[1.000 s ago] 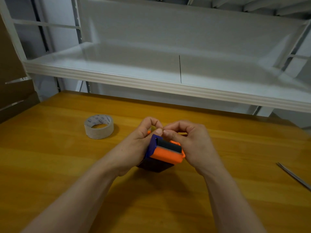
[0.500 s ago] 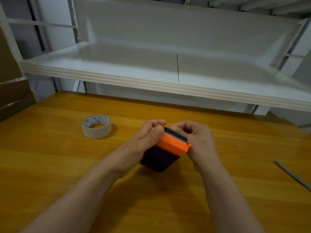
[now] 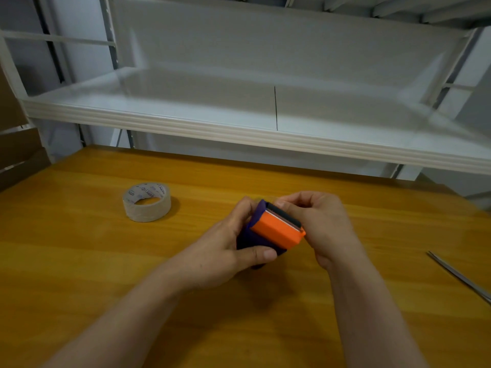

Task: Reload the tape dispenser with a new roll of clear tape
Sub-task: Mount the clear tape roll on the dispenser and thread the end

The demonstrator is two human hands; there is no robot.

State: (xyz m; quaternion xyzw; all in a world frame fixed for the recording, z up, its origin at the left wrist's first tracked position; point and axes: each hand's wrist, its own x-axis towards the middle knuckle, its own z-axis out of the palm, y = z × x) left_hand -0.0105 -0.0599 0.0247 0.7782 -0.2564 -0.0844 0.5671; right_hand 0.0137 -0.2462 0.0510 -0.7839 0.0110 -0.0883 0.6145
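I hold the tape dispenser (image 3: 276, 231) in both hands, lifted just above the table (image 3: 79, 274), near its middle. My left hand (image 3: 223, 248) grips the dark purple body: the thumb lies across the near lower side and the fingers (image 3: 245, 208) wrap the far side. My right hand (image 3: 326, 221) has its fingers curled, and the thumb and forefinger pinch the far upper end of the dispenser, beside the dark strip that runs along the orange cover.

Edges and room:
- The roll of tape (image 3: 148, 212) lies flat on the table to the left of the dispenser, apart from my left hand, with bare wood all round it.
- A thin metal strip (image 3: 457, 274) lies near the right edge of the table, well apart from my right hand; its far end runs out of view.
- The front lip of a white shelf (image 3: 186, 126) overhangs the far edge of the table, above the level of my hands.
- Brown cardboard (image 3: 16, 155) stands past the left far corner.
- The near part of the table carries only my forearms.

Markings: the inner core of the roll bears repeated blue print, too small to read with certainty. I can see no writing on the dispenser.
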